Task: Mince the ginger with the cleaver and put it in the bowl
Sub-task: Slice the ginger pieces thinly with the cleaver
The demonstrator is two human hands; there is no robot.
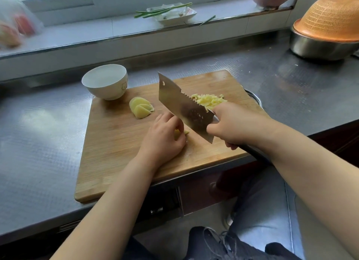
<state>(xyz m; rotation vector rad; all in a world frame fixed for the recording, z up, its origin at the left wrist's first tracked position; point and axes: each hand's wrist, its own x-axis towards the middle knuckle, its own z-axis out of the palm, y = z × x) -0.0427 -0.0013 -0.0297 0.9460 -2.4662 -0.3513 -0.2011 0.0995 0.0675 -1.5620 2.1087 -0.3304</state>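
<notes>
The ginger is pale yellow and lies in three groups on the wooden cutting board (116, 143). A fan of ginger slices (141, 108) rests at the board's far left, just beside the white bowl (105, 82). A heap of minced ginger (208, 100) sits at the far right of the board, behind the blade. A small ginger piece (183, 132) lies near the board's middle, under the left hand.

The left hand (165, 137) has its fingers curled down onto this small piece, pinning it to the board. The right hand (231, 123) has its fingers wrapped round the handle of the cleaver (182, 106), close to the blade.

The cleaver's broad steel blade carries a hole near its far corner and a serrated spine. Its long axis runs diagonally, from the handle at near right to the tip at far left. The blade is tilted, with the cutting edge toward the left hand, just beside its fingers.

The bowl stands upright, partly on the board's far left corner. The board lies on a grey metal counter (38, 133).
</notes>
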